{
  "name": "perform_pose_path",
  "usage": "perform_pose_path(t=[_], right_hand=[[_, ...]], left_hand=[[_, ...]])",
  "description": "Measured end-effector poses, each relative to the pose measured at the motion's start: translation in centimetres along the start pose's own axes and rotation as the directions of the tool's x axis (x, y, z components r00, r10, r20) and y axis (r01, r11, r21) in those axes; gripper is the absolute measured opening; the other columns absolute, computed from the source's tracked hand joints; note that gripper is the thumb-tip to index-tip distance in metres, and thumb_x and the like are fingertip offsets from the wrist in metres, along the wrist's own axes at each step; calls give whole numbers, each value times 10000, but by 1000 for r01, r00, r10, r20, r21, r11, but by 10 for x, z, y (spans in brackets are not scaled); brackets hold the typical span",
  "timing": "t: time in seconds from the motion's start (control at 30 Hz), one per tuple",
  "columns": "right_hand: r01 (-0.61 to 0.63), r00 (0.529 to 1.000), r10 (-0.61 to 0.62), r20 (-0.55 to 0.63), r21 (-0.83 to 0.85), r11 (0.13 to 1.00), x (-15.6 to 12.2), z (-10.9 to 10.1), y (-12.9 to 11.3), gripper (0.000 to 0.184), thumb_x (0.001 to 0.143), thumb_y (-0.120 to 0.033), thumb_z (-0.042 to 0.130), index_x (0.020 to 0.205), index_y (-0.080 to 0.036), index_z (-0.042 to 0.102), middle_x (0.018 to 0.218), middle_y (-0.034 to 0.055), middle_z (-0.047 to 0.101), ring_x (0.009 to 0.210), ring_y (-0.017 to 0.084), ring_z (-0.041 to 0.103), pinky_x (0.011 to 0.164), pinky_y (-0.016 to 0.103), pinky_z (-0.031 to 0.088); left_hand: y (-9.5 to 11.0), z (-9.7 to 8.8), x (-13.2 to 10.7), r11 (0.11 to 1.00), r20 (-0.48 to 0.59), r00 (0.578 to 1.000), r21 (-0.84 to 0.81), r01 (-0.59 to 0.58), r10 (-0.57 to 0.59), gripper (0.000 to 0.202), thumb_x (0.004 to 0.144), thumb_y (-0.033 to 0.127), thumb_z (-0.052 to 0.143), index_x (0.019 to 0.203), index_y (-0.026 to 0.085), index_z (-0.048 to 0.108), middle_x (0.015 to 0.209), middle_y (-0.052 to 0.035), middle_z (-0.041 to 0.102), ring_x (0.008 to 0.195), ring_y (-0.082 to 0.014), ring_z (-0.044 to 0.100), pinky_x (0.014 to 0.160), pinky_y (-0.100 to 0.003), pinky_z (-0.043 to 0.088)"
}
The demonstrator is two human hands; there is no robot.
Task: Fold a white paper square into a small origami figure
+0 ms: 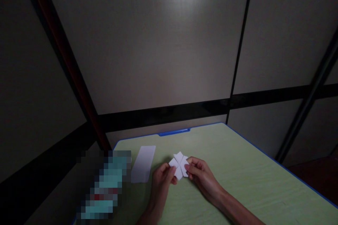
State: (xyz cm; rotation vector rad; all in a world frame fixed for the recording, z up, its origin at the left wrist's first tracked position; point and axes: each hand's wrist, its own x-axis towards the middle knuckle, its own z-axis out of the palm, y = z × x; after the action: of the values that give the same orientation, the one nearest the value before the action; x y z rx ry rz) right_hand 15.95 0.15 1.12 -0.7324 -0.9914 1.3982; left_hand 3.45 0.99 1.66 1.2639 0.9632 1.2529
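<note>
A small white folded paper piece (179, 165), shaped with several pointed flaps meeting at its middle, is held above the table. My left hand (163, 177) pinches its left side, thumb on top and fingers beneath. On the opposite side, my right hand (198, 170) grips the right edge between thumb and fingers. To the left of my left hand lies a flat white strip of paper (143, 164).
The pale green table (224, 147) has a blue rim, with a blue slot or handle (174, 132) at its far edge. A blurred-out teal item (111, 179) is at the left edge. Grey panelled doors (169, 42) rise behind.
</note>
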Motion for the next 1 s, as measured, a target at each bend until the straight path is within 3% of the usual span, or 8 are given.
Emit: perform_pose_path(t=[0.1,0.2,0.4,0.8,1.0], right_hand=[[-31,999,30,34,38,999,0,-1,2,155,625,-173,557,501,-122,479,426,-49,415,420,46,336,436,187,202],[-66,997,62,43,99,993,1,-2,4,178,640,-203,548,499,-120,479,437,-47,407,420,46,332,442,188,210],[-100,995,99,19,172,980,4,-3,6,209,621,-243,567,484,-114,475,444,-49,389,414,41,314,419,178,195],[-87,996,85,19,106,991,1,0,0,240,613,-278,570,455,-126,471,394,-54,388,398,50,310,444,199,213],[-84,996,85,-16,67,994,1,0,-1,244,615,-267,568,449,-127,457,347,-69,364,361,39,252,411,203,142]], left_hand=[[-2,-2,0,999,-50,998,20,-40,41,241,609,348,508,501,134,482,414,41,441,389,-70,395,373,-172,312],[-4,-2,-2,991,-12,994,77,-107,108,236,626,299,512,464,139,449,378,60,378,366,-56,362,370,-164,285],[-3,2,-7,986,16,991,99,-136,136,235,632,298,510,466,146,441,400,60,370,361,-49,349,354,-158,274],[-6,-1,-5,991,-49,993,87,-103,107,199,622,316,518,544,134,497,388,58,396,348,-48,356,330,-146,269],[-5,-2,-2,992,-80,991,77,-101,107,179,614,311,531,597,133,524,408,60,400,342,-43,343,312,-142,246]])
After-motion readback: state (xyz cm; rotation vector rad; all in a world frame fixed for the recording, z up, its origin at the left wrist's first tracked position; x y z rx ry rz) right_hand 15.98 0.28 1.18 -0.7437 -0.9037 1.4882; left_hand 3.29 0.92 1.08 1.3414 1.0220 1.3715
